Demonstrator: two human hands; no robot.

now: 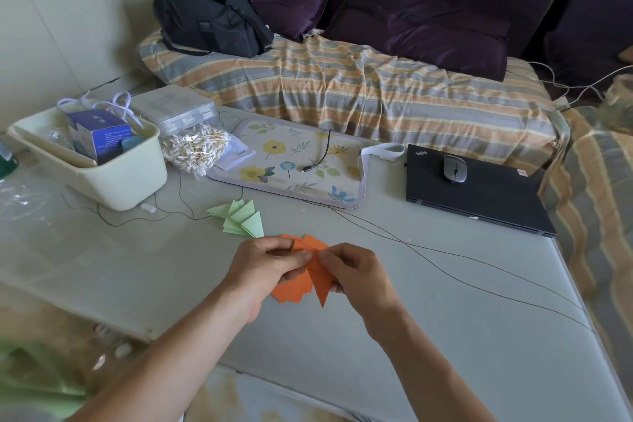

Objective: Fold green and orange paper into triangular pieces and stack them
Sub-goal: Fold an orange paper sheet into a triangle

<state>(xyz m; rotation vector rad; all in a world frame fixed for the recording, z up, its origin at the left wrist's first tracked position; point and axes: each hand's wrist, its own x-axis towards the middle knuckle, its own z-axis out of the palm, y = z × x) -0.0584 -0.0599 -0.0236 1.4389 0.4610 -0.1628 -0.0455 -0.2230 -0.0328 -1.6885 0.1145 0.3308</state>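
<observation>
Upper left of the frame: a cream plastic tub [113, 188] is sitting on the grey table [428, 301], a blue carton [97, 135] standing inside it. Just right of the tub, a clear compartment box [174, 110] is resting above a bag of cotton swabs [195, 147]. Left of centre: a fan of green folded triangles [241, 219] is lying flat on the table, overlapped one on another. Lower centre: the left hand [263, 271] is being held curled, its thumb and fingers pinching the orange folded pieces [310, 271] at their upper left. The orange pieces are being held between both hands just above the table, one long point hanging downward, further orange layers showing beneath and behind it. The right hand [359, 274] is being held curled likewise, fingertips gripping the right edge of the same orange bundle. Centre, beyond the hands: a floral mat [294, 164] is lying on the table with a short black cable [318, 156] on it. Right of centre: a closed black laptop [479, 195] is lying flat, a grey mouse [455, 168] resting on its lid. Top of the frame: a black bag [212, 15] is sitting on a striped sheet [359, 92] before dark purple cushions [421, 20].
</observation>
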